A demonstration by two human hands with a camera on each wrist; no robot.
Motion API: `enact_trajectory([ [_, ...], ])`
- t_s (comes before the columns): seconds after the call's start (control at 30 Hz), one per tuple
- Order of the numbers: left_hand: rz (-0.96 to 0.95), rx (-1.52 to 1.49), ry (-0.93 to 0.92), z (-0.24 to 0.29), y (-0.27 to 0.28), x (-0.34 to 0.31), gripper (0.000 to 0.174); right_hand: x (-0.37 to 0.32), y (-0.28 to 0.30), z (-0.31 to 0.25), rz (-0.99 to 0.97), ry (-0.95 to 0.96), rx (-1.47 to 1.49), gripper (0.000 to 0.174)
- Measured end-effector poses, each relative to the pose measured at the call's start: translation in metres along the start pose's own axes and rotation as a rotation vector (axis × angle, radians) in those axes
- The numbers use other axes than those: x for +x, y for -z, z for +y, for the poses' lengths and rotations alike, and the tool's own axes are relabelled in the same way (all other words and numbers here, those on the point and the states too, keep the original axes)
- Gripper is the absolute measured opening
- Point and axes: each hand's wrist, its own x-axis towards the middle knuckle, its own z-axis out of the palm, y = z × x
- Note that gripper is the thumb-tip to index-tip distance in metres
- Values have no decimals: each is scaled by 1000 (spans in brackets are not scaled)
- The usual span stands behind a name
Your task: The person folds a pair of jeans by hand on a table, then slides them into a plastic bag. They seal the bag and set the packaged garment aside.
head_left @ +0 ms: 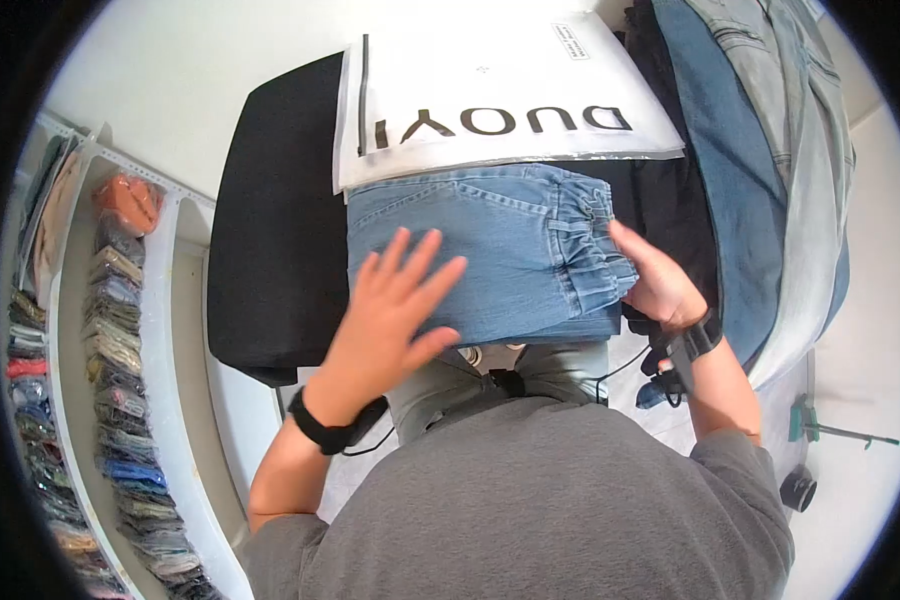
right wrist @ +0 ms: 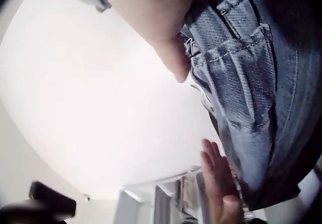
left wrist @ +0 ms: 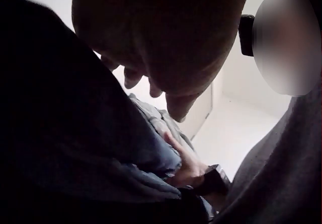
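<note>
Folded light-blue jeans (head_left: 470,255) with a gathered elastic waistband (head_left: 592,245) lie at the near edge of the table. My left hand (head_left: 390,305) is over the leg end of the jeans, palm down, with fingers spread and nothing held. At the other end my right hand (head_left: 660,285) touches the side of the waistband, its fingers extended along the edge. In the right wrist view the waistband (right wrist: 236,78) runs right beside that hand (right wrist: 168,38). The left wrist view has the left hand (left wrist: 156,38) dark above the fabric.
A white printed plastic bag (head_left: 510,80) lies just beyond the jeans, overlapping their far edge. Black cloth (head_left: 270,220) covers the left side. More denim garments (head_left: 740,170) are heaped at right. Shelves of packed clothes (head_left: 120,380) stand at far left.
</note>
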Motion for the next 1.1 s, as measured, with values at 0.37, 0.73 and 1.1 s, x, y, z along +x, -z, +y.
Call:
enact_trajectory([
  [0.37, -216, -28, -211, 31, -53, 27, 65, 11, 9, 13, 21, 17, -173, 51],
  [0.73, -2, -589, 979, -48, -8, -45, 62, 3, -11, 5, -27, 75, -236, 63],
  [1.1, 340, -1425, 788, -10, -1, -27, 76, 17, 6, 17, 32, -16, -19, 48],
])
